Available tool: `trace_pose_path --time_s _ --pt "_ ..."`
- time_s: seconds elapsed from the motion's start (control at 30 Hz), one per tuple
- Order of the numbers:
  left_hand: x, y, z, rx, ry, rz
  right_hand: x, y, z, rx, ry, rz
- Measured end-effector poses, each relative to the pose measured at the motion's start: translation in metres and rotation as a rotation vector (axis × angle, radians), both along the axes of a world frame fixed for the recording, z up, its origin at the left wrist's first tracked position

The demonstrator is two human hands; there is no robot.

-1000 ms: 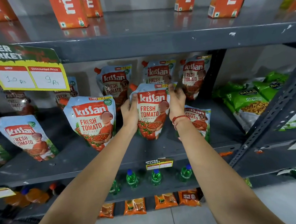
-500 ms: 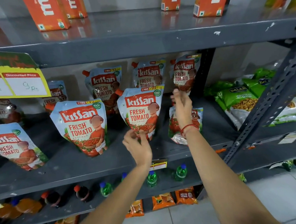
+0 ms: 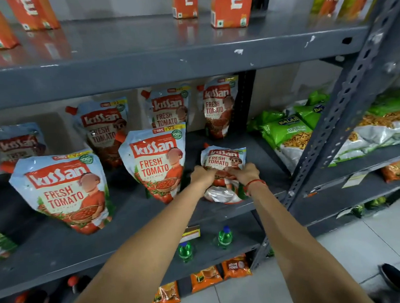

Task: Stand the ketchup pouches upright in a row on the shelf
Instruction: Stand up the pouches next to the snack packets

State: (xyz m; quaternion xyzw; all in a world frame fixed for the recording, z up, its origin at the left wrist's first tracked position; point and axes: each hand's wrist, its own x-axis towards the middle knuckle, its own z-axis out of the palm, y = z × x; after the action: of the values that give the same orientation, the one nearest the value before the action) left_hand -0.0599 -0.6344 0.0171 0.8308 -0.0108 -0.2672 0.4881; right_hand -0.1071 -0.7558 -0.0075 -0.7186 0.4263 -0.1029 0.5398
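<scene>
I've got L hand & R hand both clamped on the slumped pouch, R of the upright pouch, prob. resting on the shelf.

At nine o'clock a ketchup pouch is cut by the frame edge; the slumped pouch has its middle hidden behind both hands; small print on the shelf tag, six o'clock, is unreadable
</scene>
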Motion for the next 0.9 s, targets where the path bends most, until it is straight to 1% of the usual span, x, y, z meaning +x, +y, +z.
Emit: trace_pose_path --time_s 0.07,0.2,0.27,0.37,0.43,0.57,0.67,0.73,0.8,0.87,0.9 --pt "0.001 0.0 -0.005 -0.071 0.07 0.103 -0.001 0.0 0.0 0.031 -0.032 -0.013" --pt "0.001 0.002 -0.006 -0.271 0.261 0.193 0.0 -0.002 -0.005 0.133 -0.135 0.014" --pt "-0.001 0.002 -0.005 -0.311 0.307 0.209 -0.001 -0.004 -0.008 0.174 -0.187 0.05" --pt "-0.003 0.002 -0.006 -0.379 0.303 0.217 -0.007 -0.001 -0.004 0.246 -0.273 0.075" --pt "-0.004 0.002 -0.007 -0.443 0.261 0.202 -0.013 0.001 0.001 0.274 -0.335 0.091" --pt "-0.005 0.002 0.0 -0.638 0.184 0.183 -0.019 0.002 0.014 0.311 -0.532 0.074" --pt "-0.003 -0.003 0.015 -0.7 0.019 0.11 -0.017 0.003 0.032 0.298 -0.648 0.029" --pt "-0.002 -0.005 0.032 -0.684 -0.17 0.032 -0.013 0.0 0.049 0.257 -0.72 0.016" --pt "0.004 -0.006 0.045 -0.625 -0.352 -0.03 -0.008 -0.006 0.068 0.232 -0.779 -0.034" --pt "0.011 -0.006 0.048 -0.546 -0.475 -0.076 -0.001 -0.016 0.083 0.204 -0.81 -0.069" --pt "0.013 -0.006 0.048 -0.526 -0.501 -0.088 0.002 -0.02 0.086 0.185 -0.812 -0.057"
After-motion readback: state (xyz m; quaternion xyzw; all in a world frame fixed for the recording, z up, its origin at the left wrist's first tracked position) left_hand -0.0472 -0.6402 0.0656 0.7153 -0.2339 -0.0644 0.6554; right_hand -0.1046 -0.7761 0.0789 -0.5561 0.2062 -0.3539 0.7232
